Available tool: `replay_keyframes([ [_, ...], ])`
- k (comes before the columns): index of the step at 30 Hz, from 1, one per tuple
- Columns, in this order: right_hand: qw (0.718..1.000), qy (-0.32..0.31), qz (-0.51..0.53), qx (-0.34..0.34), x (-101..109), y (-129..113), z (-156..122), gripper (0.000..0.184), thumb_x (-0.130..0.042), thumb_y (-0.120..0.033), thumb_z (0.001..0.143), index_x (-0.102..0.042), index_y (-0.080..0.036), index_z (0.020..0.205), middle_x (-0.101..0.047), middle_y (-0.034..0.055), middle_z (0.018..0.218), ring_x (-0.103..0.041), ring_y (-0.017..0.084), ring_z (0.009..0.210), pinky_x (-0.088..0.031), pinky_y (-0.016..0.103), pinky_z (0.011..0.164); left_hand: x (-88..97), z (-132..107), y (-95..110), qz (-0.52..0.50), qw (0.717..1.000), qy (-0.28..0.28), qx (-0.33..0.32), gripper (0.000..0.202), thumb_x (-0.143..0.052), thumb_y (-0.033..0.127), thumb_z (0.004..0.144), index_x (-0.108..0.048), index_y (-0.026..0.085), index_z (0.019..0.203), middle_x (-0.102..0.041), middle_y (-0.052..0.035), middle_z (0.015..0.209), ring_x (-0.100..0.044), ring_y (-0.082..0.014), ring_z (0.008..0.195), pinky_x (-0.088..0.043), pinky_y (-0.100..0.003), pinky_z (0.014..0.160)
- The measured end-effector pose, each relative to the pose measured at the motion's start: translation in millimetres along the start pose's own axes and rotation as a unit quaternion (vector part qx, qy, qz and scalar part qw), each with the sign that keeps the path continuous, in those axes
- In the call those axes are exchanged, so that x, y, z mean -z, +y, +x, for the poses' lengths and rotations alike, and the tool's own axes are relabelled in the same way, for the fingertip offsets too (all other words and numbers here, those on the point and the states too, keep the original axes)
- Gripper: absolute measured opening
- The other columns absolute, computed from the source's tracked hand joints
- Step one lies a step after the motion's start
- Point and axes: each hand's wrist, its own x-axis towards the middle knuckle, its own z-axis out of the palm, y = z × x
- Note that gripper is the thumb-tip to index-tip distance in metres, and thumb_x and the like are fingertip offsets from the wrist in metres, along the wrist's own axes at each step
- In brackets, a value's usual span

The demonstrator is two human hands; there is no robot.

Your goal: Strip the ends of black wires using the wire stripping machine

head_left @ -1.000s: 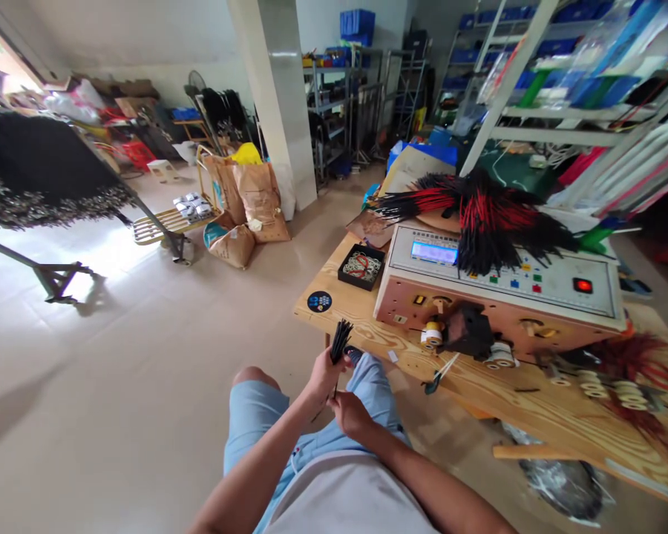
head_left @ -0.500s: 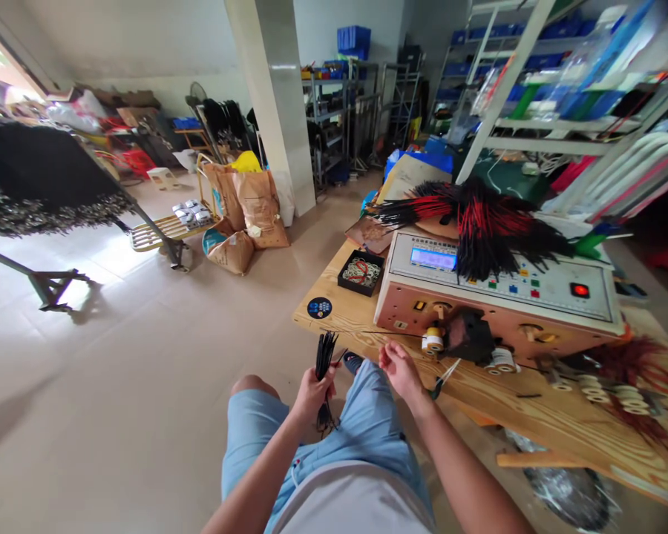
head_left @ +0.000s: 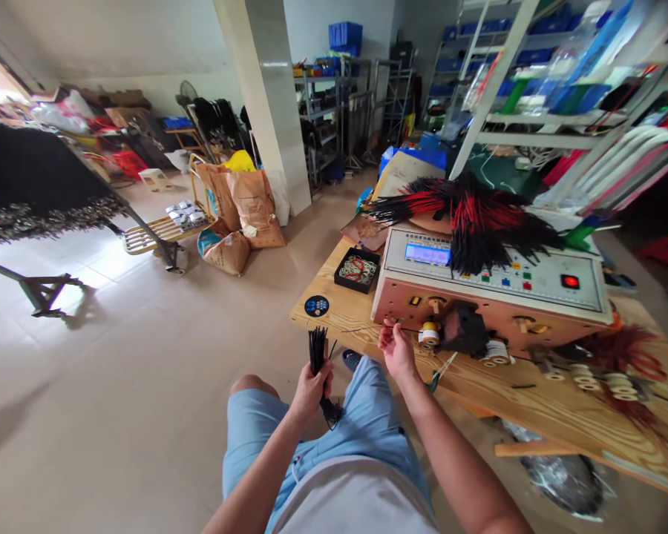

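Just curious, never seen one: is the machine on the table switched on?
It looks on: the machine has a lit blue screen and a glowing red button.

black wire bundle (head_left: 317,350) partly hidden, panel labels (head_left: 495,276) too small to read

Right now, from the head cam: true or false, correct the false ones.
The left hand grips a bundle of black wires. True.
The right hand grips a bundle of red wires. False: it holds no bundle.
Red-and-black wires lie across the top of the wire-processing machine. True.
The round lamp on its panel glows green. False: it glows red.
The black tray sits on the floor. False: it is on the wooden table.
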Motion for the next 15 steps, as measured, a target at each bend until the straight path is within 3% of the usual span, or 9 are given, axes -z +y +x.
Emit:
replay_keyframes([
  [6,1.000,0.002,0.021,-0.014,-21.1,16.9,6.1,0.061,-0.080,-0.069,0.066,-0.070,-0.017,0.096,-0.063,0.0005,0.071,-0.054,0.011,0.057,-0.041,0.022,0.047,-5.9,-1.3,5.5,0.024,1.000,0.008,-0.015,0.053,-0.071,0.067,0.076,-0.059,0.016,0.087,-0.040,0.0101,0.051,-0.035,-0.0058,0.039,-0.028,-0.020,0.039],
  [9,0.999,-0.013,-0.026,-0.020,-36.2,32.4,-1.4,0.061,-0.078,-0.071,0.066,-0.070,-0.017,0.093,-0.064,0.0019,0.072,-0.054,0.012,0.057,-0.042,0.022,0.046,-8.8,1.2,12.1,0.035,0.999,0.012,-0.022,0.053,-0.070,0.068,0.075,-0.060,0.017,0.085,-0.040,0.0093,0.050,-0.035,-0.0061,0.039,-0.027,-0.020,0.039],
  [12,0.988,-0.075,-0.129,-0.033,-45.3,56.8,-22.1,0.057,-0.071,-0.070,0.073,-0.070,-0.016,0.089,-0.064,0.0030,0.071,-0.055,0.013,0.056,-0.042,0.023,0.046,-11.5,9.0,20.9,0.045,0.998,0.012,-0.050,0.049,-0.068,0.065,0.079,-0.058,0.017,0.078,-0.042,0.0076,0.051,-0.035,-0.0063,0.040,-0.028,-0.021,0.040],
  [15,0.955,-0.167,-0.237,-0.064,-43.8,84.7,-51.2,0.049,-0.066,-0.066,0.078,-0.068,-0.017,0.077,-0.061,0.0013,0.063,-0.050,0.013,0.052,-0.038,0.024,0.047,-12.5,18.7,27.9,0.067,0.995,0.016,-0.072,0.048,-0.067,0.064,0.080,-0.056,0.018,0.073,-0.048,0.0047,0.052,-0.037,-0.0070,0.041,-0.028,-0.021,0.041],
])
